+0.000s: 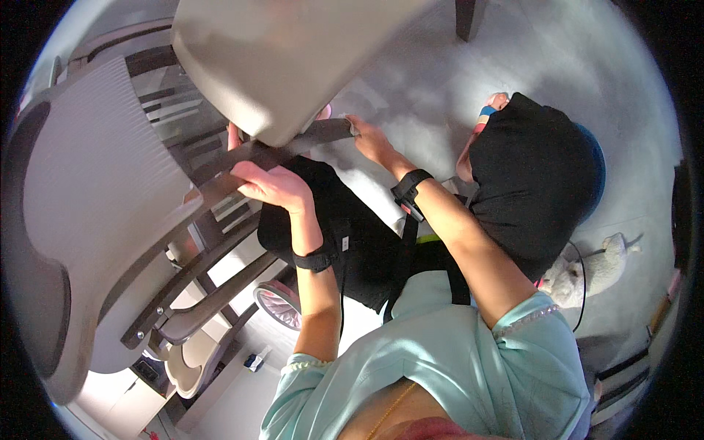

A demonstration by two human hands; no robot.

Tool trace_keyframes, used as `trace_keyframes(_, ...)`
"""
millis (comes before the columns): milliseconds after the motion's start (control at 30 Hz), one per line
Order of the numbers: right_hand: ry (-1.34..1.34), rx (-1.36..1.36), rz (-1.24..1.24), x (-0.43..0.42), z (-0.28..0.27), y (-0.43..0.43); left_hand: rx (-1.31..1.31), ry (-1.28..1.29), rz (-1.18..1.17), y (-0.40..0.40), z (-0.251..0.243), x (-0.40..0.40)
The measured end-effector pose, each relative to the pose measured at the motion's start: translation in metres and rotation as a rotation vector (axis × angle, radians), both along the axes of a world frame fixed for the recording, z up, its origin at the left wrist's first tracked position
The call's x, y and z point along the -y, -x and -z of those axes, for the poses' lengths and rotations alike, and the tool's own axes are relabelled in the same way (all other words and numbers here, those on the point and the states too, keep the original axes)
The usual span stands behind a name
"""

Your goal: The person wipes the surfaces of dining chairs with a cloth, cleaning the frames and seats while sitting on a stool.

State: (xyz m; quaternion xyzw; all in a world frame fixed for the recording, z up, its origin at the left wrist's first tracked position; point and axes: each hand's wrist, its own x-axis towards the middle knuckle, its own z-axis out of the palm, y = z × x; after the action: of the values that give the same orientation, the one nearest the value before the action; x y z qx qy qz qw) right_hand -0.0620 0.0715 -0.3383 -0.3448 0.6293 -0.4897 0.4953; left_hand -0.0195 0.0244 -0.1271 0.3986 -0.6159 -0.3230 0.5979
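Observation:
A chair with a pale seat (258, 66) and a ribbed pale panel (110, 143) is tilted in front of me. My left hand (275, 187) grips its dark frame rail (264, 154), with the thumb on the near side and a finger showing beyond it. My right hand (374, 140) pinches the rail's right end. Something small and whitish, perhaps a cloth or wipe, shows at these fingertips; it is partly hidden by the fingers.
Below my left forearm stands a round bin with a pink liner (280, 308). A small white dog (591, 272) is on the floor beside my knee at right. Slatted dark furniture (621, 379) is at lower right, and a dark furniture leg (467, 19) at the top. A thin black cable hangs near the dog.

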Motion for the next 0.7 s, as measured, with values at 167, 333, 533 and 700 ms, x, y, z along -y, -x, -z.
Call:
trace_keyframes(167,0.162,-0.105,0.029,-0.001,-0.034,0.005,0.011,-0.005,0.078,-0.008,0.0,0.0)
trace_keyframes(333,0.092,-0.12,-0.022,-0.003,-0.085,0.008,-0.047,-0.034,0.113,-0.009,-0.003,-0.001)
trace_keyframes(533,0.377,-0.144,0.111,0.001,-0.122,0.004,-0.019,-0.009,0.097,-0.012,0.001,0.006)
trace_keyframes(700,0.394,0.144,0.074,-0.014,-0.156,0.005,0.014,-0.009,0.068,-0.014,0.001,0.004)
